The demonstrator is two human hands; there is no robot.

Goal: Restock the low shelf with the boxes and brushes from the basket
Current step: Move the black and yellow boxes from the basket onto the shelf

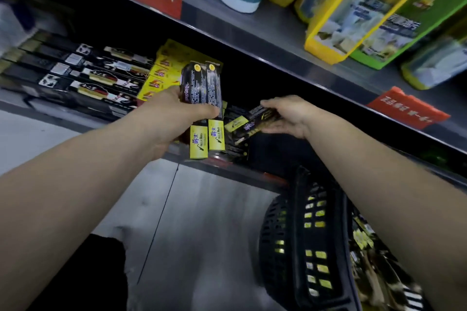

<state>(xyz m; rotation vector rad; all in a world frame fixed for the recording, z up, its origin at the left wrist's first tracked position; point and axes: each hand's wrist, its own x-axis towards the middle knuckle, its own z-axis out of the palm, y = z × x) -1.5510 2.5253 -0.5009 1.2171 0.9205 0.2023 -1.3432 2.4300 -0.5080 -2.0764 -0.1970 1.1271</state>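
low shelf (227,171), 2 boxes (202,88) in left grip (174,113), 1 box (252,124) in right grip (290,113)

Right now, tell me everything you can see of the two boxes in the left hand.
The two boxes are slim cartons, seemingly printed cardboard, closed: black with fine pale print, a round yellow mark near the top and a yellow band with dark lettering at the bottom. They stand side by side, nearly upright and touching, gripped together by the left hand, thumb across their fronts. They hang at the front edge of the low shelf; whether they touch it I cannot tell.
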